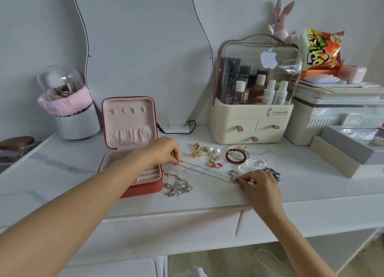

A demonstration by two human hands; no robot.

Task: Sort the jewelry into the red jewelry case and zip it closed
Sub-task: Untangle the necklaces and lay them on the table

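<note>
The left hand (166, 150) pinches one end of a thin silver necklace (204, 170) between thumb and fingertip, just to the right of the red jewelry case (133, 152). The right hand (256, 183) pinches the other end, down by the front of the white vanity top (83, 172). Between them the chain runs nearly straight, its long axis slanting from upper left to lower right; whether it clears the surface or rests on it I cannot tell.

The left hand is the nearer one to the case, which lies directly to its left, so the chain would travel leftward, probably led by that end.

The case stands unzipped, its lid upright, with a row of small hooks and a gathered pocket in the pink lining. The tray below, partly hidden by the left forearm, shows ring rolls and compartments with no jewelry that I can make out.

Unsorted on the vanity top: a tangle of silver chains (178, 187) just beside the case's right edge, gold earrings (197, 150), pearl studs (214, 150), rings (215, 163), a dark red bead bracelet (235, 156) and a pearl bracelet (252, 164).
</note>
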